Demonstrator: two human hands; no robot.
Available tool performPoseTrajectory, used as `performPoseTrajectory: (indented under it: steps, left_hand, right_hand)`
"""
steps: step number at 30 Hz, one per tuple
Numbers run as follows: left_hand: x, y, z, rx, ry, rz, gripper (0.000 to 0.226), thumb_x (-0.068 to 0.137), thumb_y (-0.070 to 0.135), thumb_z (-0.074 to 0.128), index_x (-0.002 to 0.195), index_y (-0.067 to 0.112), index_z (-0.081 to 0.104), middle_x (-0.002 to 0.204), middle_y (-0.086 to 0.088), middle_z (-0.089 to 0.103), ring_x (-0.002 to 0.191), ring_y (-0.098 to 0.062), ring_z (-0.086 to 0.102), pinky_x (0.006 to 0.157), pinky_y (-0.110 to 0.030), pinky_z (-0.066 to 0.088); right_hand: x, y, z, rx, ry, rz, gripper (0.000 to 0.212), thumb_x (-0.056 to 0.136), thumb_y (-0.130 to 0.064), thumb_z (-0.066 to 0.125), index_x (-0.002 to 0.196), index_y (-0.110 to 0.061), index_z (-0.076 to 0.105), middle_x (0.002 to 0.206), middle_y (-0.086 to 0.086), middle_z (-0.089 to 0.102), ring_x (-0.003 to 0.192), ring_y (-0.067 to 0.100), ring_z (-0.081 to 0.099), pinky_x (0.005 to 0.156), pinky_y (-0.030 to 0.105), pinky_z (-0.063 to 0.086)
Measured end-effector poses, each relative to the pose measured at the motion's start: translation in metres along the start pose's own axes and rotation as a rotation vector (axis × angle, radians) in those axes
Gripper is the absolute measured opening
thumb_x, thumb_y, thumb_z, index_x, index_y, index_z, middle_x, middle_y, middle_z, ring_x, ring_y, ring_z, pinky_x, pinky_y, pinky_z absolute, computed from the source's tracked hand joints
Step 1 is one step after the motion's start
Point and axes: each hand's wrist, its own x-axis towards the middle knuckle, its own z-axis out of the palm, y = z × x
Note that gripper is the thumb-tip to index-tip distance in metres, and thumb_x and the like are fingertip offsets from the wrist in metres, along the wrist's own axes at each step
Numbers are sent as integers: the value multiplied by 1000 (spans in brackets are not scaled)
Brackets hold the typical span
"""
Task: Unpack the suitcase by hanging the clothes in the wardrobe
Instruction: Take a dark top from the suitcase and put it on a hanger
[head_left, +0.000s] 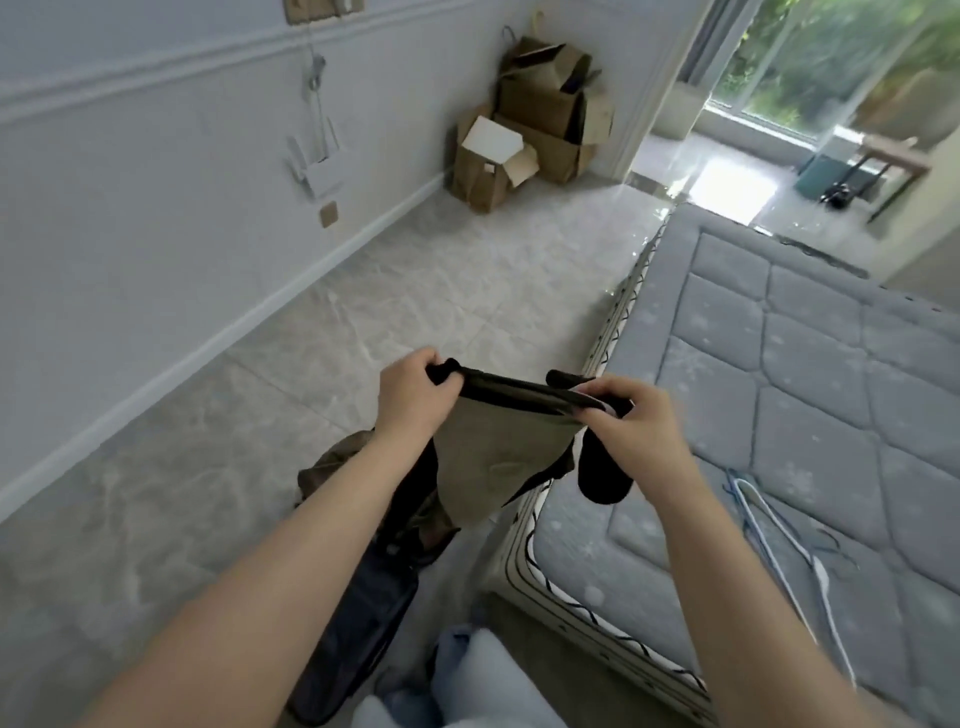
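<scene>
The left hand (410, 387) and the right hand (626, 415) each grip one end of a dark garment (506, 441), fingers curled tight over its black top edge, so the cloth stretches between the two grips and its olive-grey inner side hangs below them. A black end dangles under the right grip. Just right of that grip lies a bare mattress (810, 395) with hangers (779, 535) on it. Beneath the left forearm, more clothes (332, 462) lie on the floor (363, 312).
</scene>
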Motion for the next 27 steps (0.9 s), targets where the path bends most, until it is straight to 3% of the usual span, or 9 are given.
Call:
performPoseTrajectory:
  steps: [2,5,8,10,12,15,19,23,27]
  left_hand:
    - [2,24,18,20,-50,77,16,84,13,60,74,2,54,64,-2,50,57,-11,42,51,-17,32]
    - [3,56,43,-10,-112,128,9,83,7,56,77,9,50,67,2,48,59,-11,40,52,-16,33]
    - [0,86,74,-62,-136,194,16,82,4,54,74,15,45,73,5,46,66,-18,45,60,-13,40]
    - [-8,107,98,-128,-162,217,18,78,4,52,71,19,45,81,5,46,78,-26,52,77,-34,54]
    - [-16,128,126,-228,-208,150,11,73,12,47,70,23,44,81,3,50,79,-26,55,78,-48,56]
    - [-32,160,172,-348,-254,27,8,72,15,43,73,23,43,74,2,50,69,-19,47,69,-41,53]
    - [-62,190,226,-350,-302,86,19,85,4,45,82,23,43,72,6,47,64,-12,42,55,-22,33]
    - [-102,214,298,-288,-353,78,14,87,7,48,90,20,45,72,4,49,63,-10,44,56,-25,33]
    - [-136,232,355,-221,-352,10,16,86,1,44,94,16,46,70,5,43,63,-10,40,56,-24,31]
  right_hand:
    - [-6,17,-23,-50,140,-1,35,80,-10,66,73,-44,72,90,-9,70,90,12,63,78,26,46]
    - [-20,31,-56,-109,281,10,27,86,-8,59,88,-32,73,92,-6,63,93,12,56,80,20,36]
    - [-31,50,-89,-153,389,35,32,88,-4,53,105,-23,72,102,1,67,97,14,56,82,20,35]
    - [-39,72,-111,-196,450,76,40,88,-2,51,122,-19,65,115,5,65,105,17,56,86,20,36]
    - [-47,98,-135,-253,510,131,47,88,-3,50,131,-21,57,122,3,59,113,20,54,95,32,42]
    - [-58,143,-171,-360,503,243,36,86,-4,47,115,-17,63,116,7,61,107,29,57,89,42,48]
    - [-81,195,-204,-420,463,476,15,83,-11,48,86,-15,62,94,12,65,92,36,59,68,37,46]
    - [-102,258,-244,-399,429,623,28,86,-18,51,110,-25,63,112,3,65,102,30,61,74,36,46]
    - [-113,307,-284,-220,375,649,30,86,-17,55,114,-25,61,112,-1,66,102,23,61,81,37,53]
